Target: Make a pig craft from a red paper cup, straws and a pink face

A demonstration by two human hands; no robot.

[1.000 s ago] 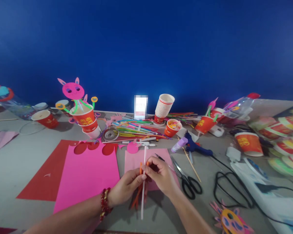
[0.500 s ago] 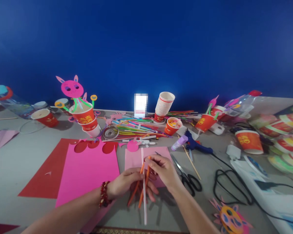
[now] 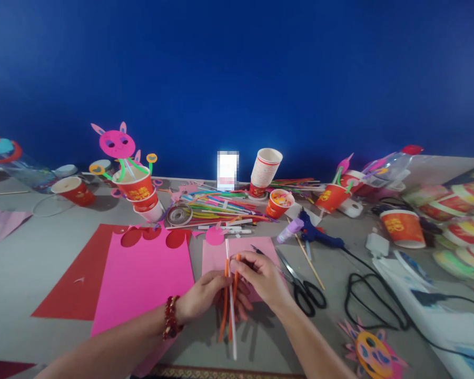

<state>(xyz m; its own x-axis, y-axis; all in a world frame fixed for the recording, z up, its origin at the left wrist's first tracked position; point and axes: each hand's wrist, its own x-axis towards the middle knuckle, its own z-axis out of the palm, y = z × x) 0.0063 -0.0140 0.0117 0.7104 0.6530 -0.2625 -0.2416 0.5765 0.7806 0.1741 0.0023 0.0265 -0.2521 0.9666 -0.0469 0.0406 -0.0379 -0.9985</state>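
Head view. The left hand [image 3: 205, 296], at lower center of the frame, is clamped on a white straw [image 3: 233, 321], with the thumb laid over it. Two orange pipe cleaners [image 3: 223, 310] stand beside the straw, one at each side. The right hand [image 3: 264, 275], right of the straw, has its thumb and forefinger pinched on the upper end of the right-hand pipe cleaner. Straw and pipe cleaners are above the near edge of a light pink sheet [image 3: 260, 246]. A red bead bracelet [image 3: 171, 318] is on the left wrist.

Markings. The red cup [image 3: 140, 190] at left of center carries yellow characters; exact reading cannot be determined. The same applies to the tilted cup [image 3: 332, 198] right of center and the orange-red cup [image 3: 403, 230] at far right. The white markers [image 3: 239, 231] at center bear dark print too small to read. The bright panel [image 3: 228, 173] above center is pixelated; its content is unreadable. The stacked cups [image 3: 265, 168] show red bands at the rim.

Adjacent items. Black-handled scissors [image 3: 315, 298] lie right of the right hand. A purple glue stick [image 3: 290, 230] and a blue glue gun [image 3: 319, 234] lie above them. A bright pink sheet [image 3: 142, 284] overlaps a red sheet [image 3: 67, 289] at lower left.
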